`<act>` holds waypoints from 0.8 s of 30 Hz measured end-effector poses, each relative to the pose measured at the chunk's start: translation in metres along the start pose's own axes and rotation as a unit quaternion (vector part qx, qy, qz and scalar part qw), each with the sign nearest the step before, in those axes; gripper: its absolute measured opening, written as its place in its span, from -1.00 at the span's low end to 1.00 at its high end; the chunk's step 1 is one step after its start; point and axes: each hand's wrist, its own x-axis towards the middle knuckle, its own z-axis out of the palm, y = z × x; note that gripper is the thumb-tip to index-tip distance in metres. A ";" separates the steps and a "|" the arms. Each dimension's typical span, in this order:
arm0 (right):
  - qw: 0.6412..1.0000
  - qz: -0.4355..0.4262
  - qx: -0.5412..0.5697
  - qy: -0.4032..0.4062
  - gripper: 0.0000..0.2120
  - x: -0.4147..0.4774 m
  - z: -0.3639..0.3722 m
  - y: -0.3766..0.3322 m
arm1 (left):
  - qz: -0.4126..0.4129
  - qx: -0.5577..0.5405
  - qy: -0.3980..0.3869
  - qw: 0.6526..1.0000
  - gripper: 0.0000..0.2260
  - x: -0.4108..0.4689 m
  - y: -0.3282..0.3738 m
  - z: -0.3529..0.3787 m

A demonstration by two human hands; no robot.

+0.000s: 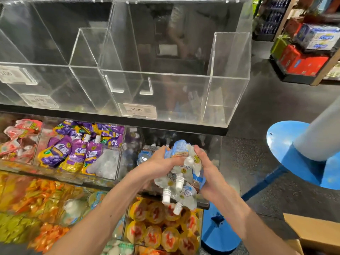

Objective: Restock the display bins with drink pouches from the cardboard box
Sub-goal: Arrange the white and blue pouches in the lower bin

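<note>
A bundle of clear-and-blue drink pouches with white screw caps (pixel 181 173) is clamped between both hands, its caps pointing down and toward the person. The left hand (pixel 158 162) grips it from the left, and the right hand (pixel 206 173) grips it from the right with the thumb curled over the top. The bundle hangs over the front edge of the right-hand clear acrylic bin on the middle shelf (pixel 134 144), where a few matching blue pouches (pixel 145 156) lie. In the bin just to the left lie purple-and-yellow spouted pouches (pixel 81 150), and further left are red-and-pink packets (pixel 18 138). Below the bundle sit round yellow-and-red jelly cups (pixel 161 230). Above, tall clear acrylic bins (pixel 165 76) carry a white price tag reading 14.90 (pixel 137 110). The brown cardboard box (pixel 312 230) shows at the lower right, beside a blue metal stand (pixel 281 144).
</note>
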 end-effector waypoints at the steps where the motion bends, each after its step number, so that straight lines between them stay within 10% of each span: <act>1: 1.000 0.005 0.000 0.010 -0.34 0.002 0.000 0.002 | -0.006 0.014 -0.009 1.000 -0.34 0.000 0.000 -0.002; 5: 0.999 0.025 0.022 0.043 -0.39 0.000 0.008 0.005 | -0.006 0.019 -0.059 0.998 -0.43 0.007 -0.006 -0.005; 11: 0.989 0.005 0.088 0.116 -0.57 -0.005 0.012 0.013 | -0.033 -0.031 -0.114 0.993 0.02 0.017 -0.017 -0.024; 16: 0.985 -0.009 0.126 0.121 -0.54 -0.016 0.016 0.009 | -0.049 -0.214 -0.107 0.970 -0.49 0.022 -0.027 -0.052; 24: 0.981 -0.064 0.165 0.075 -0.50 -0.038 0.014 0.003 | 0.014 -0.148 -0.009 0.989 -0.49 0.034 -0.045 -0.090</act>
